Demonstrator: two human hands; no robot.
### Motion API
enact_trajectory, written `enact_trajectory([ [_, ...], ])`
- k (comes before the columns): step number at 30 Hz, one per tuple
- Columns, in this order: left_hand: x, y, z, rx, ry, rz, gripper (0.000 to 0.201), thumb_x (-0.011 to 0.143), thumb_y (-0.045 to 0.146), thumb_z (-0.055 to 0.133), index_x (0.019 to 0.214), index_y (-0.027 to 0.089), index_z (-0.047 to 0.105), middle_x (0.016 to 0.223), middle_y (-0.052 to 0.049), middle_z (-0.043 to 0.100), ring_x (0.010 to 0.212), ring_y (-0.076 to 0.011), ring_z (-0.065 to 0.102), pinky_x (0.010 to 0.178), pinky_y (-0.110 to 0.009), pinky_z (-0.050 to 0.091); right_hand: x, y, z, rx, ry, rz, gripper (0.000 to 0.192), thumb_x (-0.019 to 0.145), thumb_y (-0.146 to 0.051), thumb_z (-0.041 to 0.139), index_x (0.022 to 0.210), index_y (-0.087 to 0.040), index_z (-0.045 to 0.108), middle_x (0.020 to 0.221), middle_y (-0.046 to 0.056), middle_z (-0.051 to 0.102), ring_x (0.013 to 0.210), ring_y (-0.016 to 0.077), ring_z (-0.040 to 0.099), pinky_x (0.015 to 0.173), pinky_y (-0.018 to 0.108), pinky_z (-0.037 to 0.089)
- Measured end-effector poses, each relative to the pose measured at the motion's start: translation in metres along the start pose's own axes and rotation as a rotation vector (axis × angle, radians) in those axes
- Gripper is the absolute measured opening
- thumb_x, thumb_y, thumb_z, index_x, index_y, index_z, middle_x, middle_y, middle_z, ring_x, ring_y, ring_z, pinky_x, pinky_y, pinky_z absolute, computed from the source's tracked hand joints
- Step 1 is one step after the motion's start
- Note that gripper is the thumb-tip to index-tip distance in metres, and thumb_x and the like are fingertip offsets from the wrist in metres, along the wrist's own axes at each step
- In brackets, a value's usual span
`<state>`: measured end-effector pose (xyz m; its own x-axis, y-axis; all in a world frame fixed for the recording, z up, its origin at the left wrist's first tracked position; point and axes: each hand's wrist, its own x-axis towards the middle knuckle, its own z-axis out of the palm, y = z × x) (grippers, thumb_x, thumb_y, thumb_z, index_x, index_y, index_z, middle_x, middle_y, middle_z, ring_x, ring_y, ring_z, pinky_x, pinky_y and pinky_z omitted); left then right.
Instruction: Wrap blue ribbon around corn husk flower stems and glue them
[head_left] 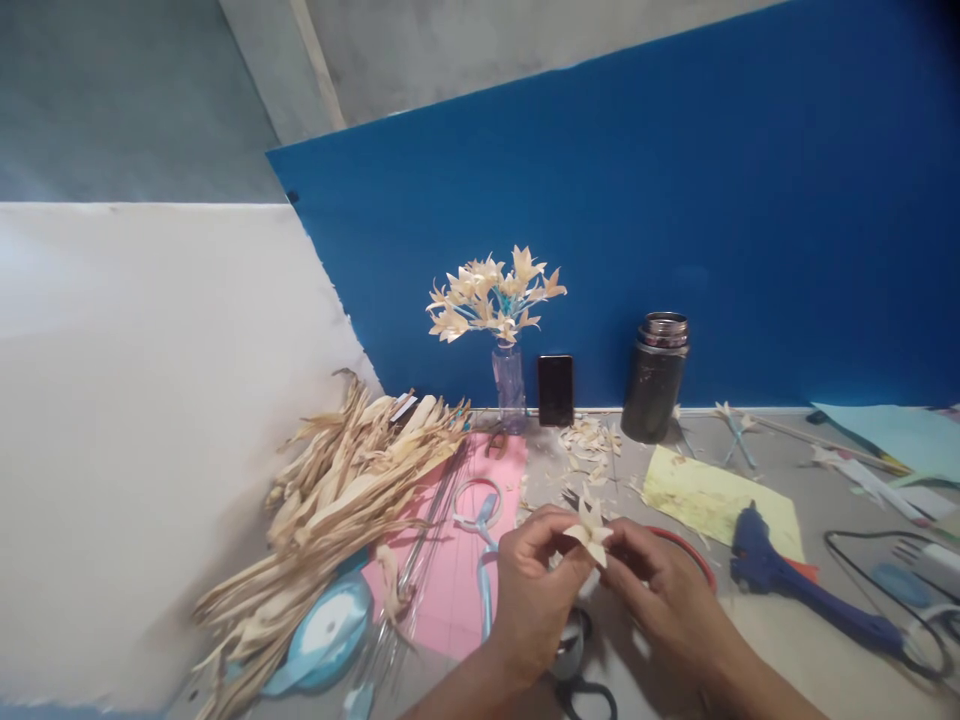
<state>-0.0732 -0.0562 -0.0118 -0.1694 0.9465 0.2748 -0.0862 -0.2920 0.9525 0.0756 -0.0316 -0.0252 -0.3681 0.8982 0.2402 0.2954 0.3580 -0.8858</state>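
You have the small cream star-shaped husk flower (590,531) pinched between the fingertips of both hands, your left hand (531,590) closed on its near-left side and your right hand (660,590) closed on its right, the flower held just above the grey table (795,650), in front of you, its petals spread upward; keep that pinch light and low on the base, since dry husk petals look brittle and would likely crease or split under a hard squeeze.

Working across from the left: the loose heap of dried tan corn husks (337,490) lies well clear of your hands; the pale blue ribbon spool (326,625) sits just under its near end; the pink paper sheet (450,580) lies beside your left wrist; the black-handled scissors (577,670) rest directly beneath your hands, so lift rather than drag if you shift the flower.

Further back stands the clear bottle vase of finished husk flowers (499,300), a fair model for the petal spread; to your right the blue hot-glue gun (795,585) lies near, its nozzle toward the yellow paper sheet (712,495); mind its black cord (885,590) when your right hand reaches.
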Motion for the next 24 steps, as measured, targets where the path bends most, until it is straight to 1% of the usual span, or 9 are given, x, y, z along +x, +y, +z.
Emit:
enact_trajectory([
  [3,-0.0007,-0.0017,-0.0004,0.001,0.008,0.009,0.004,0.073,0.015,0.072,0.072,0.015,0.069,0.075,-0.002,0.060,0.074,-0.0154,0.055,0.069,-0.024,0.045,0.0000,-0.0007,0.0008,-0.034,-0.014,-0.017,0.022,0.089,-0.041,0.053,0.083,-0.021,0.061,0.071,0.000,0.065,0.060,0.0166,0.056,0.056,0.026,0.042],
  [7,-0.0008,-0.0044,-0.0002,-0.016,0.019,-0.022,0.008,0.072,0.019,0.076,0.076,0.014,0.071,0.078,-0.004,0.063,0.077,-0.0172,0.057,0.072,-0.026,0.046,0.0030,-0.0011,0.0016,-0.077,-0.033,-0.087,0.026,0.088,-0.036,0.052,0.068,-0.021,0.058,0.064,0.000,0.064,0.060,0.0172,0.056,0.056,0.026,0.041],
  [9,-0.0012,-0.0040,0.0003,-0.017,-0.010,-0.044,0.007,0.074,0.019,0.074,0.077,0.014,0.070,0.078,-0.004,0.063,0.076,-0.0172,0.058,0.072,-0.026,0.046,0.0043,-0.0021,0.0011,-0.086,0.002,-0.125,0.025,0.087,-0.033,0.053,0.066,-0.021,0.060,0.063,0.001,0.064,0.060,0.0174,0.058,0.058,0.026,0.042],
  [11,-0.0018,-0.0027,0.0005,-0.004,-0.044,-0.063,0.005,0.078,0.019,0.070,0.077,0.015,0.069,0.077,-0.003,0.062,0.076,-0.0170,0.057,0.072,-0.026,0.046,0.0050,-0.0031,0.0005,-0.082,0.042,-0.157,0.024,0.088,-0.032,0.054,0.069,-0.021,0.063,0.065,0.001,0.066,0.061,0.0175,0.059,0.059,0.026,0.044],
  [13,-0.0022,-0.0011,0.0004,0.052,-0.066,-0.054,0.008,0.081,0.019,0.065,0.074,0.015,0.068,0.076,-0.003,0.060,0.078,-0.0168,0.056,0.073,-0.026,0.045,0.0050,-0.0032,0.0003,-0.076,0.073,-0.184,0.023,0.089,-0.030,0.053,0.072,-0.021,0.066,0.067,0.002,0.068,0.063,0.0176,0.062,0.061,0.026,0.045],
  [16,-0.0023,0.0008,0.0001,0.212,-0.068,-0.002,0.011,0.084,0.018,0.061,0.075,0.016,0.067,0.075,-0.001,0.057,0.075,-0.0150,0.053,0.070,-0.024,0.043,0.0046,-0.0012,0.0001,-0.085,0.102,-0.212,0.023,0.090,-0.029,0.054,0.072,-0.021,0.066,0.069,0.002,0.070,0.063,0.0174,0.064,0.062,0.025,0.047],
  [19,-0.0035,-0.0003,0.0003,0.349,-0.108,0.023,0.010,0.085,0.017,0.059,0.084,0.017,0.069,0.079,-0.001,0.062,0.072,-0.0142,0.054,0.067,-0.024,0.042,0.0045,0.0012,-0.0014,-0.107,0.148,-0.215,0.021,0.089,-0.027,0.055,0.073,-0.022,0.067,0.068,0.001,0.069,0.062,0.0169,0.063,0.062,0.025,0.048],
  [22,-0.0060,-0.0051,0.0001,0.413,-0.179,0.023,0.024,0.083,0.013,0.057,0.102,0.018,0.070,0.092,-0.005,0.067,0.078,-0.0158,0.059,0.070,-0.025,0.045,0.0046,0.0018,-0.0036,-0.097,0.180,-0.204,0.020,0.089,-0.028,0.056,0.074,-0.022,0.067,0.068,0.001,0.069,0.062,0.0166,0.064,0.060,0.024,0.048],
  [24,-0.0074,-0.0083,-0.0012,0.421,-0.170,0.034,0.030,0.082,0.014,0.057,0.110,0.019,0.068,0.098,-0.006,0.068,0.081,-0.0168,0.060,0.073,-0.026,0.046,0.0047,0.0016,-0.0044,-0.090,0.200,-0.204,0.021,0.090,-0.029,0.056,0.074,-0.022,0.067,0.068,0.000,0.068,0.062,0.0163,0.064,0.060,0.024,0.047],
])
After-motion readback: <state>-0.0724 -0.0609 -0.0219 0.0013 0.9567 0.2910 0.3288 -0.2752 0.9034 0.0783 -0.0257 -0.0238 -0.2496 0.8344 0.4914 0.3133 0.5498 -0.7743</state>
